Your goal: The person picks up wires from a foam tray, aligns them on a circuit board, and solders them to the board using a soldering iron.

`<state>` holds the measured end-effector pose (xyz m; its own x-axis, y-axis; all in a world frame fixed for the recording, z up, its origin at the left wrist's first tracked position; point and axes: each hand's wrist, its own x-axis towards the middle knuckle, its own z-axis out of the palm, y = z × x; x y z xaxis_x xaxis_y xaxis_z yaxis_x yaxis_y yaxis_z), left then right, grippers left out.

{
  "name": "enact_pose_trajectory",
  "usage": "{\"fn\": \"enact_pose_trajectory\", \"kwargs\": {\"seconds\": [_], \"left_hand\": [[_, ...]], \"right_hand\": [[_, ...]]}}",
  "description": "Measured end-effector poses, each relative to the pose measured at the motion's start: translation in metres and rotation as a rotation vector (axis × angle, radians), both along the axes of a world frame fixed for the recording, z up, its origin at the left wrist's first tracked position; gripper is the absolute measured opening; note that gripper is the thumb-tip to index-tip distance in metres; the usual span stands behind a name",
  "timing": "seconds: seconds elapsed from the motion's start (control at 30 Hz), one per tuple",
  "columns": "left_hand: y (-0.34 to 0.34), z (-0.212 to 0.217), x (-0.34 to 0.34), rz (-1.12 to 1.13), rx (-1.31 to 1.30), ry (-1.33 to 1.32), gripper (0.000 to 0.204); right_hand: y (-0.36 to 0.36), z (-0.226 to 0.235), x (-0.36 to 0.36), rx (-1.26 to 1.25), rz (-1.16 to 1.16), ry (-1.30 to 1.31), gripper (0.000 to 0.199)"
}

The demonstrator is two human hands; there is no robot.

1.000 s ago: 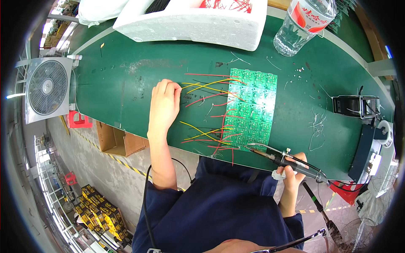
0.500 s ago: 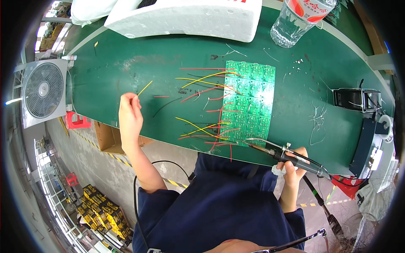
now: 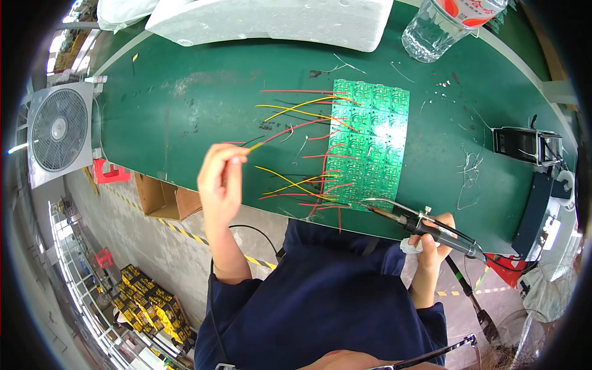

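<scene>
Between the thumb and fingers of my left hand (image 3: 223, 176) is the end of a short yellow wire (image 3: 255, 147), its tip pointing right toward the board. My right hand (image 3: 435, 240) is closed round a black soldering iron (image 3: 425, 229) with a thin metal feed tube along it. The iron's tip is over the lower edge of a green circuit board panel (image 3: 370, 139); whether it touches cannot be told. Red wires (image 3: 296, 91) and yellow wires (image 3: 287, 177) stick out leftward from the board. A whitish crumpled piece (image 3: 410, 246) shows beside my right fingers.
A white foam box (image 3: 271, 24) and a water bottle (image 3: 441, 31) stand at the back. On the right are a black device (image 3: 524, 145) and a dark control box (image 3: 539, 216). Solder scraps (image 3: 470, 169) lie on the green table. A fan (image 3: 60, 132) stands far left.
My left hand has moved right with the yellow wire, closer to the board, and the wire now points more level. My right hand and the iron stay nearly in place.
</scene>
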<state>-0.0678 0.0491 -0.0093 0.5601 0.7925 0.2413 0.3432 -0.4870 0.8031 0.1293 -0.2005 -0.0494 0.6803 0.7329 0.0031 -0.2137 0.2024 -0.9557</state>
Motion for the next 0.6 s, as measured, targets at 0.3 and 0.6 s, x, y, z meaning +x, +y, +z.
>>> {"fn": "enact_pose_trajectory", "kwargs": {"seconds": [0.3,0.6], "left_hand": [[-0.023,0.007,0.012,-0.062,-0.018,0.026,0.012],[-0.049,0.006,0.025,-0.27,0.186,0.068,0.017]], "right_hand": [[-0.001,-0.001,0.0,-0.011,-0.005,-0.026,0.019],[0.0,0.001,0.0,-0.02,0.001,-0.02,0.02]]}}
